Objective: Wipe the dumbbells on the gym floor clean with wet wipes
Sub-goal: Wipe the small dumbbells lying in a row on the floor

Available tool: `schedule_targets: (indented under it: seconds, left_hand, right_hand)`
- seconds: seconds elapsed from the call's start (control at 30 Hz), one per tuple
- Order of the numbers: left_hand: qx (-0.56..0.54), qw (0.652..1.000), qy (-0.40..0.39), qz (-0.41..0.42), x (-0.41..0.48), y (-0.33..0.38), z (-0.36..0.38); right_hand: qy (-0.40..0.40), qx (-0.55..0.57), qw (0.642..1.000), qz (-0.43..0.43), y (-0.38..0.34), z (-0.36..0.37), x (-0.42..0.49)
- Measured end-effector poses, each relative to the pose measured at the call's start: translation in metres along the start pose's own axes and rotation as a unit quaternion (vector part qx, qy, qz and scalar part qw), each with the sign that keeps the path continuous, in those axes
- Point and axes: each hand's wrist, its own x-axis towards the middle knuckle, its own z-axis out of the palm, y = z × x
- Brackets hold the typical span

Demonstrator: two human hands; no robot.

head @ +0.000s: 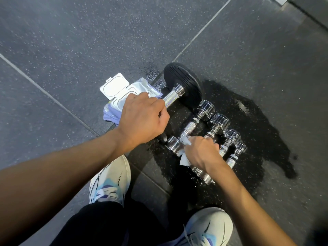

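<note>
Currently the right hand (200, 151) presses a gripped wet wipe (185, 160) on the leftmost chrome dumbbell (190, 126), so work head to head, while the left hand (142, 118), left of it, grips the black-plate dumbbell (182, 82); the wipes pack (115, 86) crowds that side, and open floor (266, 59) lies beyond.

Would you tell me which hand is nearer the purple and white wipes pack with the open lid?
Left. The left hand grips the knurled steel dumbbell handle right beside the wipes pack; the right hand, holding a white wipe, is farther, on the chrome dumbbells.
</note>
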Motion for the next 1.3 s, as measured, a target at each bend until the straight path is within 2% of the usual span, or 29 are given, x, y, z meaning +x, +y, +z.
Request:
schedule_targets:
  seconds: [0.27, 0.33, 0.4, 0.53, 0.6, 0.73, 0.93, 1.13, 1.23, 1.3]
  left_hand:
    - [-0.003, 1.000, -0.001, 0.005, 0.000, -0.001, 0.001]
    - [-0.003, 1.000, -0.006, 0.005, 0.001, -0.001, 0.001]
    - [-0.005, 1.000, -0.008, 0.003, 0.001, -0.001, 0.001]
    - [-0.009, 1.000, -0.012, -0.004, 0.000, -0.001, 0.000]
    - [-0.010, 1.000, -0.012, -0.004, 0.001, 0.000, -0.002]
    - [-0.006, 1.000, -0.017, -0.005, 0.001, 0.000, -0.002]
    - [0.003, 1.000, -0.011, 0.001, 0.002, -0.001, 0.001]
    - [0.004, 1.000, -0.020, 0.003, 0.001, 0.000, -0.001]
    - [0.006, 1.000, -0.028, 0.000, 0.002, 0.000, -0.004]
    - [0.002, 1.000, -0.026, 0.002, 0.002, 0.000, -0.004]
  right_hand:
    - [0.149, 0.097, 0.980, -0.086, -0.011, 0.019, -0.033]
    - [0.146, 0.109, 0.975, -0.128, -0.016, 0.028, -0.041]
    - [0.142, 0.120, 0.974, -0.130, -0.019, 0.032, -0.041]
    - [0.179, 0.088, 0.963, -0.179, 0.000, 0.029, -0.020]
    - [0.191, 0.127, 0.957, -0.177, 0.006, 0.028, -0.011]
    - [0.206, 0.044, 0.956, -0.207, -0.001, 0.045, -0.025]
    - [0.239, 0.011, 0.926, -0.292, -0.007, 0.066, -0.053]
    - [0.229, 0.098, 0.931, -0.268, 0.004, 0.053, -0.033]
    - [0.252, 0.115, 0.932, -0.233, 0.008, 0.054, -0.026]
    - [0.265, 0.112, 0.925, -0.247, 0.010, 0.065, -0.030]
